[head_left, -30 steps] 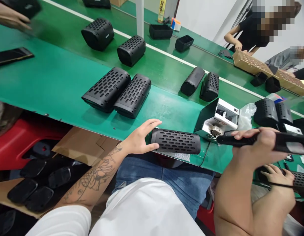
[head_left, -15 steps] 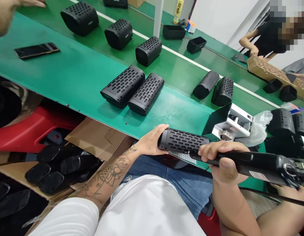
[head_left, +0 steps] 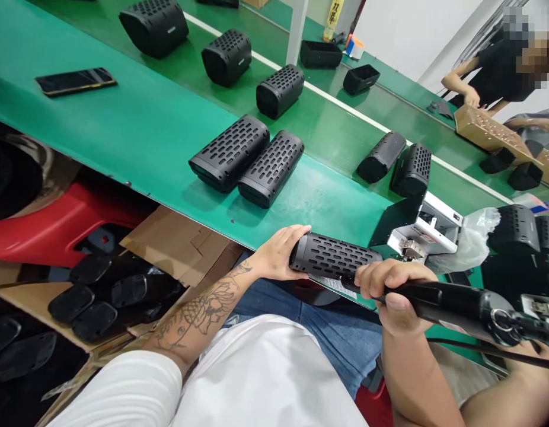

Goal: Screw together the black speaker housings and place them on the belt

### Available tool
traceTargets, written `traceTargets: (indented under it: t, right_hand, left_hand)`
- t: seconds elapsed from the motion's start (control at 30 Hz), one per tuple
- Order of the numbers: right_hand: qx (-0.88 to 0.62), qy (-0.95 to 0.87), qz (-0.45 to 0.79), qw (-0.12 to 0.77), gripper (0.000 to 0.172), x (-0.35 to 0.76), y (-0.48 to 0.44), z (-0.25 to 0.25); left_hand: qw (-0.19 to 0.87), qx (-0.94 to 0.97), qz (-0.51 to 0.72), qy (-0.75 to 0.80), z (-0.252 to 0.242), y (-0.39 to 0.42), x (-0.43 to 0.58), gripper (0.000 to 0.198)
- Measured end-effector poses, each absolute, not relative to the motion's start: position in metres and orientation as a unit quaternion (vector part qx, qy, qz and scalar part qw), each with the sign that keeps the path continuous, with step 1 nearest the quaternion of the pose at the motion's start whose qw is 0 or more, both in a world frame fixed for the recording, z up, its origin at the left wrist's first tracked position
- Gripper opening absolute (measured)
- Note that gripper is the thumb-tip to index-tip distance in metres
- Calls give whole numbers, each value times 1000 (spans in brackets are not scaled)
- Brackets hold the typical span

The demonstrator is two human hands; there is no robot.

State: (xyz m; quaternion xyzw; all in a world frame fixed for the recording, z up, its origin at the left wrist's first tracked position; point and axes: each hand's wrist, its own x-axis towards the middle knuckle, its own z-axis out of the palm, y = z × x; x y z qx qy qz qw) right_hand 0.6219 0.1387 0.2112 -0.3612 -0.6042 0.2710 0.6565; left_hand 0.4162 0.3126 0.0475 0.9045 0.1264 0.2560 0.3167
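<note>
My left hand point(head_left: 281, 254) is wrapped round the left end of a black slotted housing point(head_left: 339, 255), which lies on its side at the table's front edge. In my right hand point(head_left: 396, 290) is a black electric screwdriver point(head_left: 456, 305) with a metal ring at its back end. Its tip points left and meets the housing's near lower edge; whether a screw is there I cannot make out. Two similar slotted housings, a left one point(head_left: 232, 153) and a right one point(head_left: 272, 169), lie side by side on the green table behind.
More black housings point(head_left: 281, 90) stand along the green conveyor point(head_left: 328, 124). A white-fronted screw feeder point(head_left: 428, 228) sits right of my work, beside a clear plastic bag point(head_left: 472, 243). A phone point(head_left: 76, 81) lies at left. A carton point(head_left: 38, 293) of black parts stands below. Co-workers point(head_left: 492, 71) are across.
The view has shifted slightly, so most things sit a little to the right. The screwdriver has tilted a little and its back end sits further left. The other person's hand at upper left has gone.
</note>
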Motion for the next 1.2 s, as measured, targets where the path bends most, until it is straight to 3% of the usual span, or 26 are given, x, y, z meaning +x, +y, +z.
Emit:
traceTargets:
  t: [0.33,0.5,0.57,0.83,1.1,1.2]
  right_hand:
    - [-403,-562,235,683,19,628,129,223]
    - [-532,-325,-112,774,23,699,142,247]
    - [-568,-226,-173,773,29,731,152,245]
    - [-588,-199,-164,767,26,762,160,214]
    - [-533,-290,-141,782,24,696,139,251]
    - [-522,-300,-200,773,25,698,141,256]
  left_hand:
    - [280,908,290,114,42,312,412,115]
    - [259,902,336,82,38,314,415,119]
    - [254,901,342,82,36,314,415,120]
    - [268,901,331,86,34,315,414,124]
    - [260,905,319,103,31,314,415,126]
    - [257,903,328,101,32,313,416,126]
